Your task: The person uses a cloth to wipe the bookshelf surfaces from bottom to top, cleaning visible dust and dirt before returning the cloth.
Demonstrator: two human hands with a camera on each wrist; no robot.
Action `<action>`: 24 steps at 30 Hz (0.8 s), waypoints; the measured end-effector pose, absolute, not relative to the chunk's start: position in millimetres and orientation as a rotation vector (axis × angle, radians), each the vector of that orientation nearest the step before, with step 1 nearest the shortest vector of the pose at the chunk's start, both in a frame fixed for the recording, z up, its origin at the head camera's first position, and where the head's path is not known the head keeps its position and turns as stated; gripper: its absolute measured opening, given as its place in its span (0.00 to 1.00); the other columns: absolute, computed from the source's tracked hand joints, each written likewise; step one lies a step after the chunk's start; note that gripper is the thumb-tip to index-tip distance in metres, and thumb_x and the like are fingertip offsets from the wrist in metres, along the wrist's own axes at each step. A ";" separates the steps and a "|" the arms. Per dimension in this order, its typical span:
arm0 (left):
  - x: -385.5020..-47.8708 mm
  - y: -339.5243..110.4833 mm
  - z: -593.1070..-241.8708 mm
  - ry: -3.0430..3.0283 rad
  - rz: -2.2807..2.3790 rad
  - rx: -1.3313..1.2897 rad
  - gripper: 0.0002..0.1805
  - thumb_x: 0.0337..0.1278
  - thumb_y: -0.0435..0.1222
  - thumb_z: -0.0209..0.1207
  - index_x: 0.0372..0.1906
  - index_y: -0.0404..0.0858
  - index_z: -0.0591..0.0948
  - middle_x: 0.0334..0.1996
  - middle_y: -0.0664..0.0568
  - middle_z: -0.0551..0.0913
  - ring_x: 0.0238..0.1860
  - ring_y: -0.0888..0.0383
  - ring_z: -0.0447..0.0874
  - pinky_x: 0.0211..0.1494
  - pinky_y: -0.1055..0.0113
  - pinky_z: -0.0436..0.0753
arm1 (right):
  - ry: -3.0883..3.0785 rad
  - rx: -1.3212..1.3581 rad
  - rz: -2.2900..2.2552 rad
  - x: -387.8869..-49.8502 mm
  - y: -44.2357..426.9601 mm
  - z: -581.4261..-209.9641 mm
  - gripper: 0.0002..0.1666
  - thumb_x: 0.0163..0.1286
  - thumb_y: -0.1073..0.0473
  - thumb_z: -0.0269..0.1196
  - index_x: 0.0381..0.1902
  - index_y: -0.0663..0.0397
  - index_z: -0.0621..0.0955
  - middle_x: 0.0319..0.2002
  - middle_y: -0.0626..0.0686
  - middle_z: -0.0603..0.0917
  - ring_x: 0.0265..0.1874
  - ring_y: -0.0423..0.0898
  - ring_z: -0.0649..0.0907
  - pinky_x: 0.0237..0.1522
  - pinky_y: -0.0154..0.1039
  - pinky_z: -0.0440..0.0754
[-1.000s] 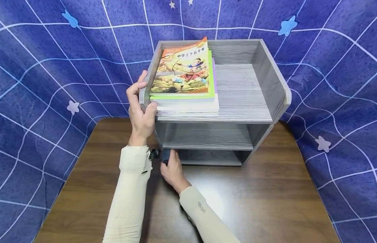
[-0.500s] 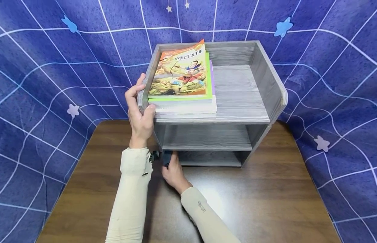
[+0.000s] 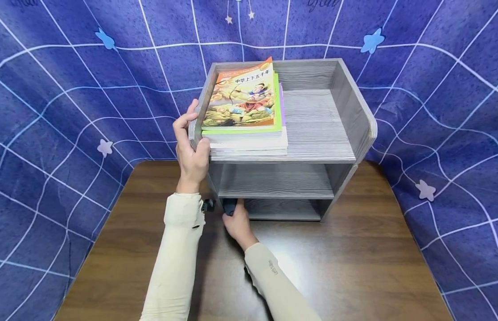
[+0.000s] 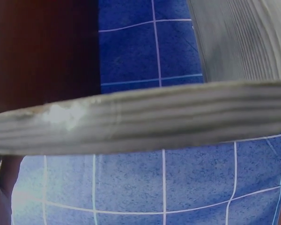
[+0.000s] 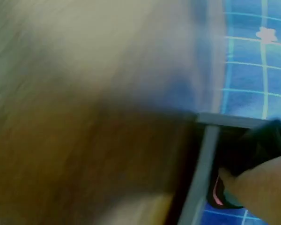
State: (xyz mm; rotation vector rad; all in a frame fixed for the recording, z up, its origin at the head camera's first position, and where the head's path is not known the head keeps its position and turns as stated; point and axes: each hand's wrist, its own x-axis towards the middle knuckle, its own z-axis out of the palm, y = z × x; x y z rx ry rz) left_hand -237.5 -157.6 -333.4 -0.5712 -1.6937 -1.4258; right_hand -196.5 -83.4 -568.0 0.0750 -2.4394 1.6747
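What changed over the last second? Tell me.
The right hand and the dark object it holds seem to have edged slightly rightward relative to the grey shelf unit. Nothing was let go. The left hand still grips the unit's left side; the books lie as before.

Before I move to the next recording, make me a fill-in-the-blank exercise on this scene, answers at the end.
1. The left hand grips the gray shelf unit on its ____ side.
2. Of the unit's three levels, the stack of books lies on the ____ one.
3. The right hand holds a dark object at the ____ level.
4. The wood-grained table under the unit is ____ in color.

Missing words: left; top; bottom; brown.
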 end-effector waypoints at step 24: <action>-233.4 -158.1 -326.8 -1.659 -1.492 -0.642 0.28 0.43 0.28 0.49 0.55 0.22 0.64 0.71 0.33 0.67 0.71 0.47 0.67 0.67 0.60 0.67 | -2.358 0.315 1.618 -181.4 -87.9 -536.9 0.18 0.57 0.69 0.61 0.46 0.67 0.75 0.39 0.61 0.78 0.39 0.59 0.81 0.44 0.52 0.79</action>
